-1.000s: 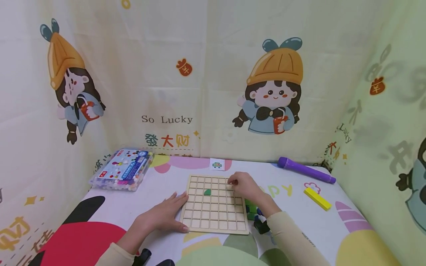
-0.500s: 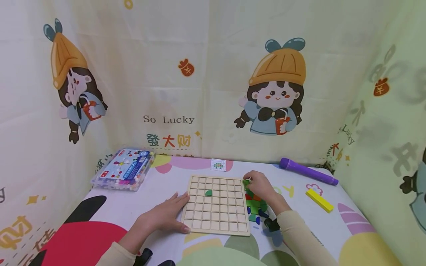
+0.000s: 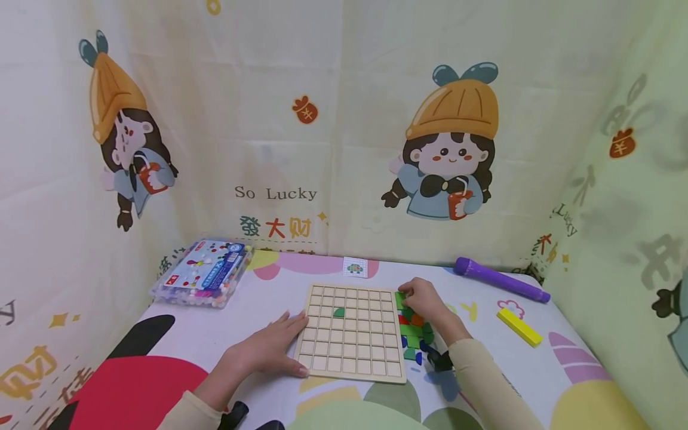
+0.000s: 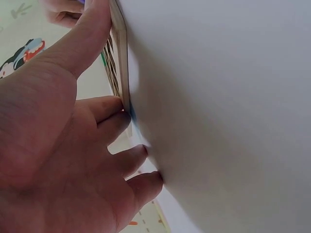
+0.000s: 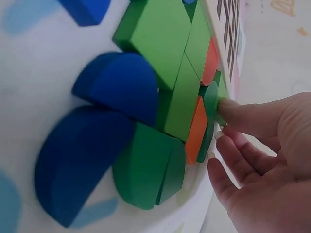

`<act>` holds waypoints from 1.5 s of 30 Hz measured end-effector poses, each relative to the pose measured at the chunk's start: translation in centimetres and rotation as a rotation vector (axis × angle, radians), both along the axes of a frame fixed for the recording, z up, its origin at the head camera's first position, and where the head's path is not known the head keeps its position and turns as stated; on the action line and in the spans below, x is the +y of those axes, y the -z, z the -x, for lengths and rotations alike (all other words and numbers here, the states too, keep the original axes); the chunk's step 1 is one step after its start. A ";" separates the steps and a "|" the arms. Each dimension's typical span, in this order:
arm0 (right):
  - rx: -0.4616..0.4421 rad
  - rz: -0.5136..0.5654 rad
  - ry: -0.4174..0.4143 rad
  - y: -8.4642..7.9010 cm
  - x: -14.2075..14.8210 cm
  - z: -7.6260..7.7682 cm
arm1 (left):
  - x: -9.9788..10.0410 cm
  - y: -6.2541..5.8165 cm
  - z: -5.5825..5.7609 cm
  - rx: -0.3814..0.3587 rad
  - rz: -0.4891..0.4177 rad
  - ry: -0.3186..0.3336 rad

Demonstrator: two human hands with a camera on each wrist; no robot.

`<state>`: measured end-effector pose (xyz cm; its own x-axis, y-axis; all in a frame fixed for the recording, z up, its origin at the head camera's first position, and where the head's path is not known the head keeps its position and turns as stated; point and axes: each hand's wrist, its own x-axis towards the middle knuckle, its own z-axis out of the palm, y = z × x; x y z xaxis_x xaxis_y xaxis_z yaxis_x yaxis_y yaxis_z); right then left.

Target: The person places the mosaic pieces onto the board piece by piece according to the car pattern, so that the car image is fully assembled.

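A wooden grid board (image 3: 349,364) lies on the table, with one green quarter-round block (image 3: 339,312) in a cell at its upper left. My left hand (image 3: 266,352) rests along the board's left side, fingers spread, thumb at the near corner. In the left wrist view those fingertips (image 4: 154,180) meet the board's edge and the tabletop. Right of the board, my right hand (image 3: 424,300) reaches the far end of a pile of coloured blocks (image 3: 412,329). Its thumb and fingers pinch a light green block (image 5: 222,94), partly hidden by the thumb in the right wrist view.
Behind the board lies a small pattern card (image 3: 355,267). A clear plastic box of beads (image 3: 201,273) stands at the back left. To the right are a purple microphone-shaped stick (image 3: 502,280) and a yellow bar (image 3: 519,327). Dark blue half-round blocks (image 5: 85,155) lie at the pile's near end.
My right hand has moved off the board's upper right corner to the blocks on the right, uncovering more of the pile. My left hand has kept its place at the board.
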<state>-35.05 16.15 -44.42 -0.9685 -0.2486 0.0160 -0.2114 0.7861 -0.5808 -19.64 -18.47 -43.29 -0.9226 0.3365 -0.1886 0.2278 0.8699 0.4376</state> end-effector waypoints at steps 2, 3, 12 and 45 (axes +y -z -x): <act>-0.018 0.008 0.008 0.0 0.0 0.0 | 0.1 0.1 0.1 -0.004 0.001 -0.002; -0.017 0.008 0.009 0.0 0.0 0.1 | 0.1 0.1 0.1 -0.007 0.001 -0.004; 0.108 -0.008 0.002 0.6 0.1 -0.1 | 0.1 0.7 0.5 -0.011 0.018 -0.004; 0.146 0.172 -0.245 -1.1 -6.4 -3.8 | 0.0 0.0 0.0 -0.008 -0.008 -0.001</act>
